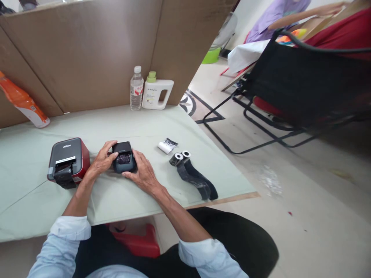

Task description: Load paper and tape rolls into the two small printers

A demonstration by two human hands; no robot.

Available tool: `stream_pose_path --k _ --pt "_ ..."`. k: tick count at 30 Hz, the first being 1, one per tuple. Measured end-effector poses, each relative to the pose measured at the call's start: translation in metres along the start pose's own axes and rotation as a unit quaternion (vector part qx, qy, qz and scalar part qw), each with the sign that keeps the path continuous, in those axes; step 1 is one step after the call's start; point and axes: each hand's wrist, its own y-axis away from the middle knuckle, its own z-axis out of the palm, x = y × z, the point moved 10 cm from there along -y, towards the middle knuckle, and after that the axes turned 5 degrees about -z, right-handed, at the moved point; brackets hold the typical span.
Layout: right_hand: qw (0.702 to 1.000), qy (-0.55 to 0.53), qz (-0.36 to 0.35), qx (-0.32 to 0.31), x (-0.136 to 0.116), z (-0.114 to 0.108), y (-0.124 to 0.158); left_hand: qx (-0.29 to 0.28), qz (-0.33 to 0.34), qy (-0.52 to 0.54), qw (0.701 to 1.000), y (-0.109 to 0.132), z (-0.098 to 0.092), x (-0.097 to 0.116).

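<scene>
A small dark label printer (124, 167) is on the pale green table, between my two hands. Thumb and fingers of my left hand (102, 160) grip its left side. My right hand (143, 173) curls around its right side and near edge, thumb at the front. Dark, crinkled, shiny material shows in the opening on its top. To the left stands a larger red and black printer (69, 147) with a black strip (65, 177) hanging out of its front. Right of my hands lie two rolls (182, 155) with long black strips (194, 178) trailing toward me.
A small white roll (167, 146) lies behind the two rolls. A water bottle (136, 90) and a white jug (157, 92) stand against a cardboard wall (101, 54); an orange bottle (24, 101) leans left. Beyond the table are a black folding chair (298, 81) and another person's purple sleeve (262, 24).
</scene>
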Motion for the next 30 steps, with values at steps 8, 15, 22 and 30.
stream_pose_path --k 8,15,22,30 --pt "1.0 -0.005 0.001 -0.003 -0.001 -0.001 0.0 -0.011 0.006 0.006 1.0 0.001 0.001 0.0" --pt "1.0 -0.009 -0.026 0.008 -0.006 -0.004 0.0 -0.013 -0.004 0.005 1.0 0.001 0.001 -0.003" --pt "0.994 0.033 -0.083 0.055 -0.022 -0.013 0.003 -0.008 -0.002 0.012 1.0 -0.003 -0.001 -0.008" --pt "0.99 0.042 -0.113 0.069 -0.028 -0.014 0.004 -0.002 -0.009 0.011 1.0 -0.005 -0.002 -0.006"
